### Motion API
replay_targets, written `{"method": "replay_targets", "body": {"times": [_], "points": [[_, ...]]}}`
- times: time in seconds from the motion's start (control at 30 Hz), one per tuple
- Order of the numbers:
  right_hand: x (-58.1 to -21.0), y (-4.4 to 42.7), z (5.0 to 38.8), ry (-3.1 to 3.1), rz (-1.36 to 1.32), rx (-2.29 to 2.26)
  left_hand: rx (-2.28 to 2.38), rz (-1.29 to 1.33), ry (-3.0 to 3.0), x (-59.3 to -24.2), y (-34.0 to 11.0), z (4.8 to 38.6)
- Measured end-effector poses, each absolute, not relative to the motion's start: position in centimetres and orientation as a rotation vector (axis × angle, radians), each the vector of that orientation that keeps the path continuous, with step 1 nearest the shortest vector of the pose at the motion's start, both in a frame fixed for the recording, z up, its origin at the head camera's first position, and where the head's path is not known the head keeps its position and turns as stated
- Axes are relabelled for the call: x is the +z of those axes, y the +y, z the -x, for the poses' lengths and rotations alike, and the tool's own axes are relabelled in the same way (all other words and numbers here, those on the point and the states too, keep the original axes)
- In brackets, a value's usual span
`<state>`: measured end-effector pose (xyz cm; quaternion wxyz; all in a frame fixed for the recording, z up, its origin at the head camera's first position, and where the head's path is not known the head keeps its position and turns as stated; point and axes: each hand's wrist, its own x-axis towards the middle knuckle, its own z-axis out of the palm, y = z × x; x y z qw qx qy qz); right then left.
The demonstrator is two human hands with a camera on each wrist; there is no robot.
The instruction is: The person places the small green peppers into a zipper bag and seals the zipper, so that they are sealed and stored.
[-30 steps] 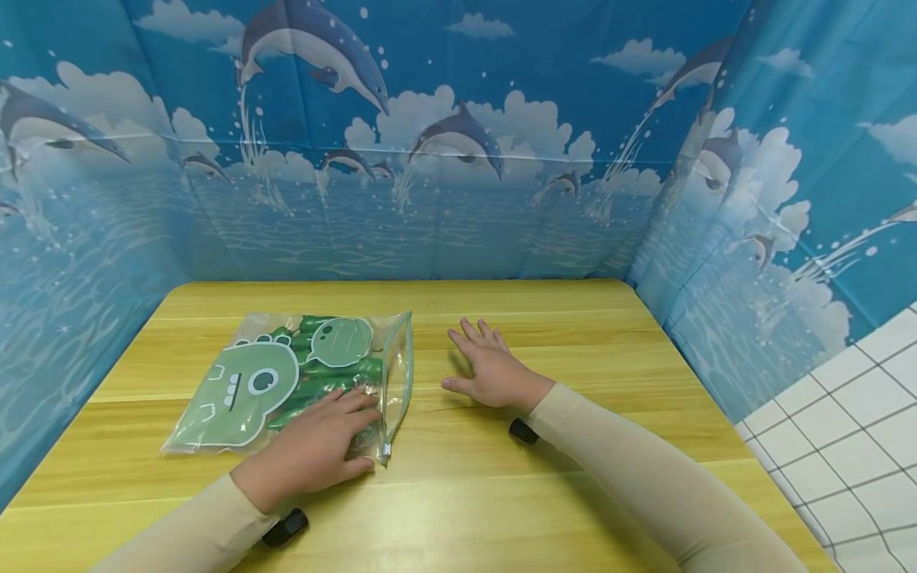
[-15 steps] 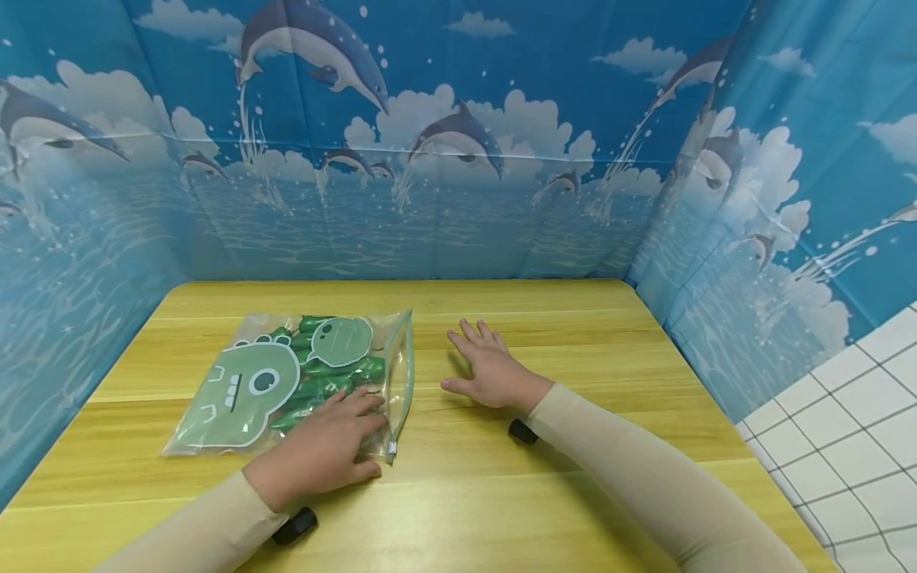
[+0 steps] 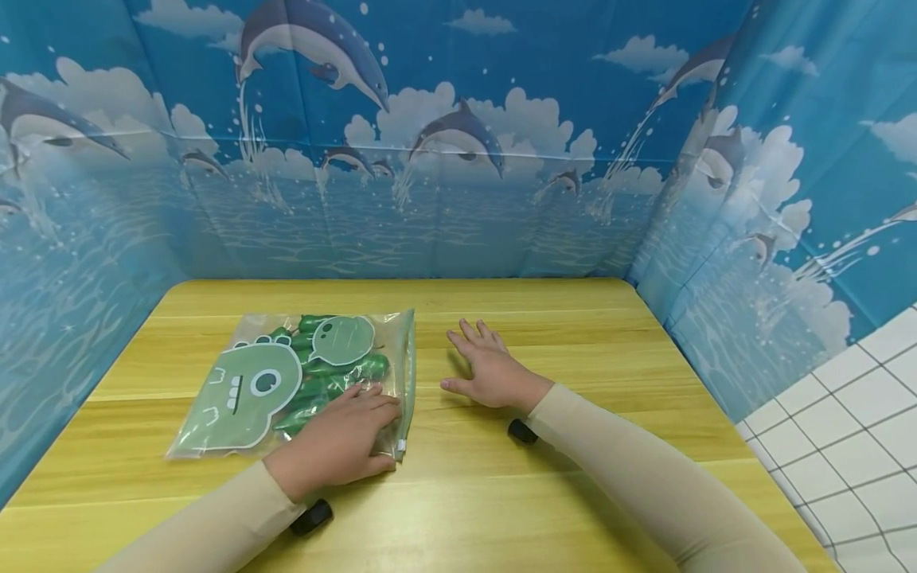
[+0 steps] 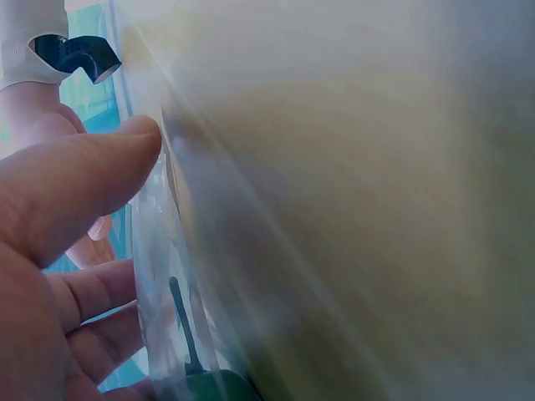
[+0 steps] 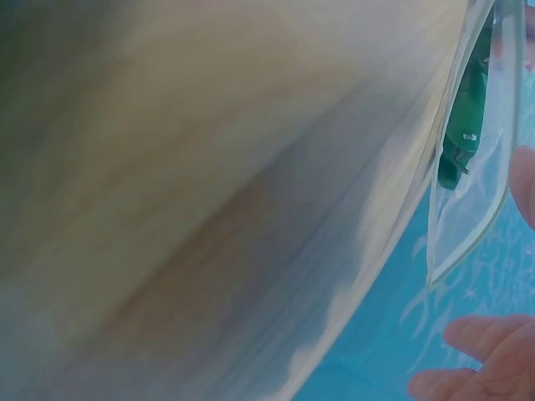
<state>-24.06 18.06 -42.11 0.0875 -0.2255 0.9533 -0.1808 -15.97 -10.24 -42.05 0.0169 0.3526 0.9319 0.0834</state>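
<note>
A clear zip bag (image 3: 247,314) with green cartoon monster prints lies flat on the left half of the table. Several glossy green, long pepper-like vegetables (image 3: 372,366) show through it, and one stem is visible in the left wrist view. My left hand (image 3: 337,442) rests on the bag's lower right part near the slider (image 3: 402,445), fingers loosely extended and thumb by the table. My right hand (image 3: 494,370) is spread palm down on or just over the table, right of the bag's zip edge (image 3: 411,374), touching nothing else visible.
The yellow wood-grain table (image 3: 573,334) is bordered by a blue dolphin-print curtain (image 3: 458,223) at the back and sides. White tiled flooring (image 3: 845,414) shows at the right. A black wrist device (image 3: 311,517) sits under the left wrist.
My left hand has slid a little to the right over the bag. The bag's right end has shifted slightly right, and its gaping mouth now looks narrower. My right hand has stayed still.
</note>
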Motion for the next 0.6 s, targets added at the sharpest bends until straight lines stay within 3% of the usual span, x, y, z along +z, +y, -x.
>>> {"method": "replay_targets", "body": {"times": [0.6], "points": [[-42.1, 18.0, 23.9, 2.843, 0.685, -0.541, 0.107, -1.184, 2.909, -42.2, -9.2, 16.2]]}}
